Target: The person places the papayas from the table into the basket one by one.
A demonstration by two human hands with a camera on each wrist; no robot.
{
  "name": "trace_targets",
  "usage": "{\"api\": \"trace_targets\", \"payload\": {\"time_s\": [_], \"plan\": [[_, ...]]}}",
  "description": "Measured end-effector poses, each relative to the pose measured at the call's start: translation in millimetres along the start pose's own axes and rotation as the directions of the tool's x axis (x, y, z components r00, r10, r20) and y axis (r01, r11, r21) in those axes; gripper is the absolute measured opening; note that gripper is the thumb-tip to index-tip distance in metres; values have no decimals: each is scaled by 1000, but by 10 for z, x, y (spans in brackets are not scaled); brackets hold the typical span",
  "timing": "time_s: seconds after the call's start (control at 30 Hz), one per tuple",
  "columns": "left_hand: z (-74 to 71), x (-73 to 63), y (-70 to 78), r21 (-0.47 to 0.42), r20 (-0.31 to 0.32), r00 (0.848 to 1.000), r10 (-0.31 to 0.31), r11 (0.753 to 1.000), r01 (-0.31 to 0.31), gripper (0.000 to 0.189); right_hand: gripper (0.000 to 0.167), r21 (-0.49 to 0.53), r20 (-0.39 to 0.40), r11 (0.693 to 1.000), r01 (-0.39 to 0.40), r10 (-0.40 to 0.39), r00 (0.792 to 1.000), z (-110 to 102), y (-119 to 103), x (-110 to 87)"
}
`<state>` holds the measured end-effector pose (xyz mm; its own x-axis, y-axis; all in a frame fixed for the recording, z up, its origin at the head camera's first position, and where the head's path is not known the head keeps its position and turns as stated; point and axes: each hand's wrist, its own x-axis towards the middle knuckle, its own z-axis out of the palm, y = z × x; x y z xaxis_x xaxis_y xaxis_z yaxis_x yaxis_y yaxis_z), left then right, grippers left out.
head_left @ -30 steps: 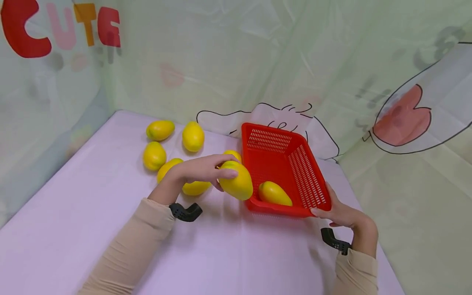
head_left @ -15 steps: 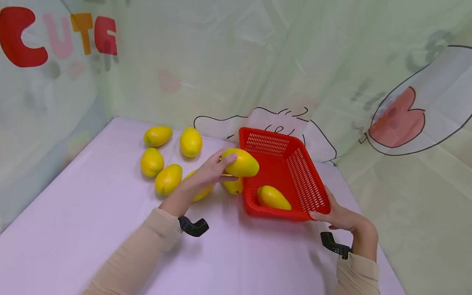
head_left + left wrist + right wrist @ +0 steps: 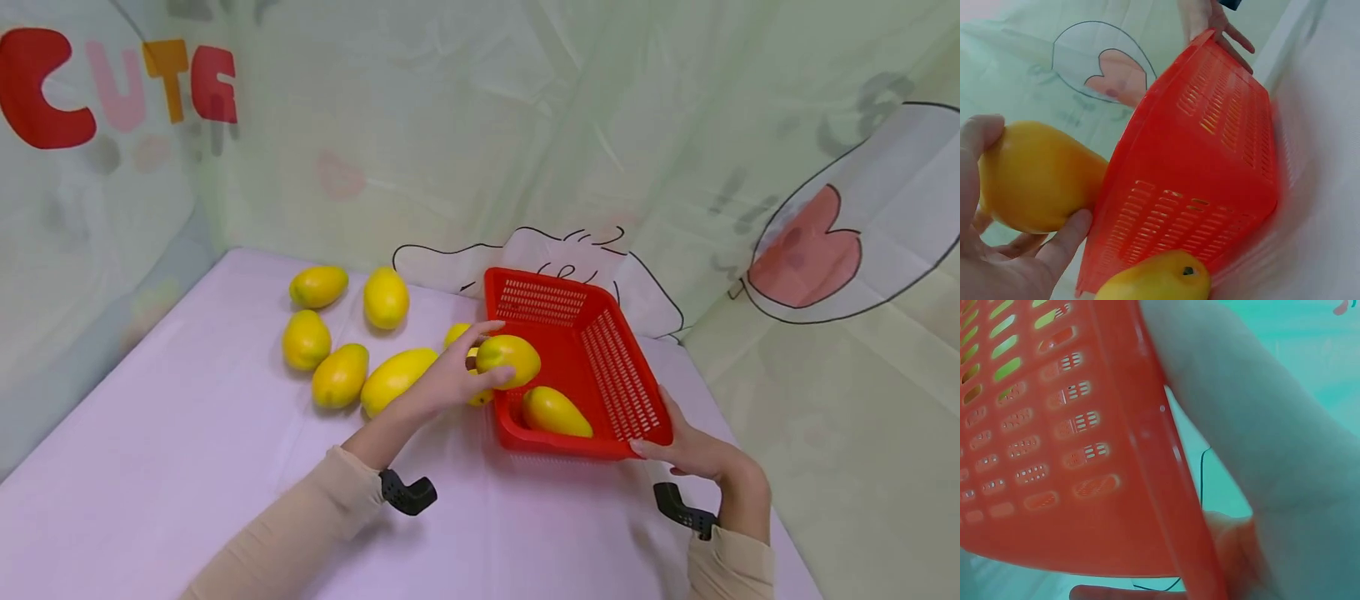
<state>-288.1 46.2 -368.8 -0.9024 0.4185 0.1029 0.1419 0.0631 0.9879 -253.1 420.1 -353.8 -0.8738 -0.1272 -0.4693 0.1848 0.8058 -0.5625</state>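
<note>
My left hand [image 3: 450, 375] grips a yellow mango [image 3: 510, 362] between thumb and fingers, over the left rim of a red plastic basket [image 3: 551, 446]. In the left wrist view the held mango [image 3: 1038, 178] overlaps the basket's rim. One mango [image 3: 557, 412] lies inside the basket, by its near left corner. At the near right corner my right hand [image 3: 697, 446] holds the rim, thumb on top. The right wrist view shows the slotted basket wall [image 3: 1041, 531] close up beside that hand's thumb [image 3: 1222, 419].
Several more mangoes lie on the pale purple table [image 3: 187, 433] left of the basket, such as one mango [image 3: 386, 298] at the back and a larger one [image 3: 397, 379] near my left forearm. A printed curtain [image 3: 420, 150] hangs behind the table.
My left hand has carried the mango up and to the right, from outside the basket to over its left rim. The right hand keeps its hold. The head view has tilted up slightly.
</note>
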Motion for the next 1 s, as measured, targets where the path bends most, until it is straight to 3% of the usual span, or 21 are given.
{"api": "trace_targets", "payload": {"time_s": [0.13, 0.23, 0.4, 0.53, 0.67, 0.8, 1.0], "plan": [[94, -13, 18, 127, -9, 998, 70, 990, -68, 66, 113, 4, 1, 1000, -5, 5, 1000, -3, 7, -27], [159, -13, 13, 261, -2, 990, 139, 956, -134, 63, 113, 6, 1, 1000, -8, 8, 1000, -7, 17, -40], [249, -28, 21, 466, 42, 974, 223, 858, -216, 65, 114, 10, 1, 1000, -9, 9, 1000, -11, 34, -42], [283, -49, 42, 586, 90, 957, 275, 762, -274, 60, 114, 10, -1, 1000, -3, 3, 1000, -6, 23, -30], [282, -55, 77, 635, 137, 957, 254, 720, -282, 54, 114, 5, -3, 1000, 8, -8, 1000, -7, 5, -23], [277, -42, 128, 653, 181, 966, 187, 712, -260, 56, 114, 6, -2, 1000, 22, -22, 1000, -10, -5, -22], [343, 17, 200, 681, 263, 959, 110, 683, -265, 56, 114, 12, 0, 1000, 21, -21, 1000, -6, -17, -47]]}}
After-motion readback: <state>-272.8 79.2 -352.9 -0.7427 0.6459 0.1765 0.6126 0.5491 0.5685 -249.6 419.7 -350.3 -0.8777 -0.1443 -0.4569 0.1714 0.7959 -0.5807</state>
